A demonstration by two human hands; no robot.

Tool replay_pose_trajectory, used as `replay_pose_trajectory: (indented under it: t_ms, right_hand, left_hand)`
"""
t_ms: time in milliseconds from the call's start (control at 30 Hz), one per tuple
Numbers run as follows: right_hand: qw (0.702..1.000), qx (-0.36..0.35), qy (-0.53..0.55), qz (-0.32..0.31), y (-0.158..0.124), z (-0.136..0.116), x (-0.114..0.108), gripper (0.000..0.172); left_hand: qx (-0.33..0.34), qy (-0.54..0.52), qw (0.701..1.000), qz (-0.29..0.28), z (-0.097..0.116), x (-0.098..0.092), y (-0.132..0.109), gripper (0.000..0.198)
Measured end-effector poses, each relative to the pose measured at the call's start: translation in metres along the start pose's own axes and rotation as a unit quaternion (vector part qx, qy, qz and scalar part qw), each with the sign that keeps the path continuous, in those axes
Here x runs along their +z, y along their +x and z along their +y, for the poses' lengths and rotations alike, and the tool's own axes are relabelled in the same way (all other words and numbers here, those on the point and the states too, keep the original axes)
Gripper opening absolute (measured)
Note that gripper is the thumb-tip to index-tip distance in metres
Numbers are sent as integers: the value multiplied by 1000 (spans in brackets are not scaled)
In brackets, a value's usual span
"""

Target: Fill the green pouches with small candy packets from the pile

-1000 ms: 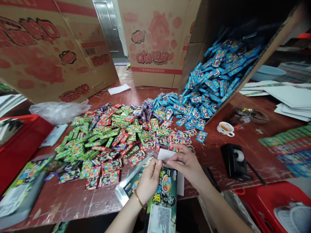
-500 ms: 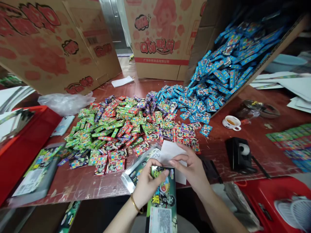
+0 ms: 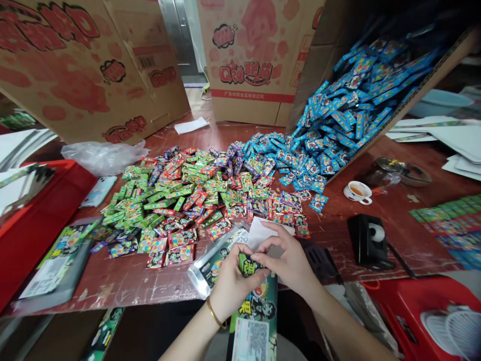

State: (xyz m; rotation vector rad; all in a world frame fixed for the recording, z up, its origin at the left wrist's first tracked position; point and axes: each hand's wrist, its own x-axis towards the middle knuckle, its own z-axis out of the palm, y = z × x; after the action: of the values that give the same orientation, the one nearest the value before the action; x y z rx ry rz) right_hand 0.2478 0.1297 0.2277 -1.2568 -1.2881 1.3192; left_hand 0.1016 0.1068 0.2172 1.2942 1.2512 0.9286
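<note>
Green bag (image 3: 259, 307) is running off-frame below | left hand (image 3: 232, 281) is gripping its upper part | right hand (image 3: 286, 256) is covering its top corner, pinch hidden, cannot tell

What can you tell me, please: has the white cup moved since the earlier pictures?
No, not visibly in any direction: the white cup still sits just beyond the black tape dispenser; its shift in the picture looks like the camera's.
</note>
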Motion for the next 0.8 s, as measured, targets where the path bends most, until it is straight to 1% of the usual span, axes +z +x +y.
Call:
replay_pose_trajectory:
  t_ms: [67, 100, 167, 200, 233, 267, 300, 333, 367, 400, 433, 500, 533, 567, 600, 633, 667, 700, 733, 767, 800]
  right_hand:
    - [993, 60, 96, -23, 2, 5, 0, 58]
    - [981, 107, 157, -39, 3, 9, 0, 56]
    - [939, 200, 271, -69, 6, 16, 1, 52]
    - [919, 231, 312, -74, 8, 20, 2, 50]
    - [904, 247, 341, -70, 10, 24, 2, 47]
    - [899, 246, 357, -57, 11, 28, 3, 44]
    - [903, 231, 360, -35, 10, 32, 2, 40]
    - [912, 212, 350, -15, 8, 36, 2, 37]
    - [925, 191, 329, 1, 5, 39, 1, 37]
    - [938, 169, 301, 7, 0, 43, -1, 41]
    - [951, 147, 271, 4, -5, 45, -3, 49]
    - [970, 104, 219, -29, -17, 46, -10, 69]
    - [976, 84, 195, -49, -23, 44, -14, 75]
    - [982, 64, 166, -57, -27, 39, -19, 77]
    - [989, 46, 127, -56, -31, 32, -24, 75]
    - [995, 29, 79, -50, -33, 22, -28, 72]
    - [999, 12, 29, -43, -33, 10, -32, 70]
    - [999, -7, -13, -42, -31, -2, -35, 70]
    - [998, -22, -38, -49, -28, -14, -37, 71]
    - [997, -31, -40, -64, -23, -25, -38, 70]
    - [997, -38, -23, -69, -17, -33, -38, 69]
  left_hand:
    - [7, -11, 1000, 11, 2, 2, -2, 36]
    - [12, -18, 1000, 17, 2, 4, -2, 37]
    - [22, -39, 999, 16, 2, 6, -2, 34]
    - [25, -51, 998, 9, 1, 7, 0, 32]
    - [26, -60, 998, 12, 1, 6, 3, 31]
    - [26, -64, 997, 27, 0, 5, 7, 31]
    - [24, -67, 996, 53, -1, 2, 12, 33]
    - [20, -74, 993, 87, -2, -2, 18, 36]
    - [17, -83, 988, 130, -3, -8, 24, 39]
    - [16, -97, 980, 172, -4, -15, 30, 41]
    - [19, -117, 972, 204, -5, -22, 35, 43]
    - [43, -148, 961, 228, -3, -37, 40, 48]
    - [69, -139, 960, 233, 0, -43, 41, 51]
    - [104, -102, 961, 237, 5, -47, 39, 57]
    - [145, -34, 960, 237, 12, -50, 35, 63]
    - [188, 58, 954, 227, 20, -52, 30, 70]
    - [226, 156, 942, 194, 29, -52, 23, 76]
    - [252, 240, 928, 131, 37, -51, 17, 77]
    - [259, 287, 921, 43, 44, -49, 10, 72]
    - [244, 301, 921, -45, 48, -47, 3, 64]
    - [213, 285, 928, -111, 49, -45, -2, 54]
